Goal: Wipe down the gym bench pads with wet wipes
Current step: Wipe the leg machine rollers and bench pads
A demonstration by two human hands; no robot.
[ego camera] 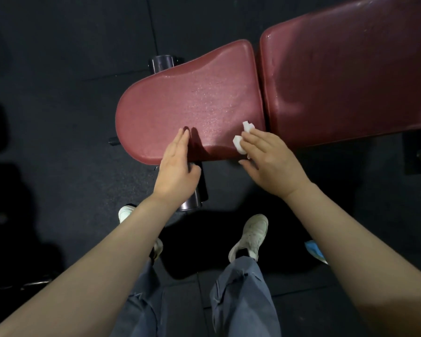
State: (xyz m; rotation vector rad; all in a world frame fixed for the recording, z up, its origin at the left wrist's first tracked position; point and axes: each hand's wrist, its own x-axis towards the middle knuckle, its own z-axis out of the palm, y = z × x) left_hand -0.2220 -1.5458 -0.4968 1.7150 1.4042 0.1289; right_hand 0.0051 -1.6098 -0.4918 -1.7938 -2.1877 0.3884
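Head view, looking straight down. Dark red padded vinyl seat pad [190, 103], rounded at its left end, wider toward the right, lies next to a larger dark red vinyl back pad [345, 76]; a narrow dark gap runs between them. Seat pad surface shows fine droplets or a speckled sheen across its middle; back pad has glossy highlights near its top edge and left corner.

Left hand [176, 166] rests at the near edge of the seat pad, fingers straight and together, tips touching the vinyl, thumb off the edge below; holding nothing. Right hand [269, 161] sits at the near right corner of the seat pad, fingers fairly flat, pressing a crumpled white wet wipe [241, 139] onto the pad. Wipe sticks out past the fingertips, just beside the gap to the back pad. The two hands are apart from each other along the near edge.

Black metal bench frame tube [192, 193] pokes out under the near edge, another frame stub [163, 63] at the far edge, a small peg at the left.

Floor is dark speckled rubber gym matting [71, 57] with visible seams. Room dim, heavy shadows at left. Person stands in blue denim trousers [243, 295] and white sneakers [250, 235]. A light blue object [315, 250] lies on the floor at the right, identity unclear.
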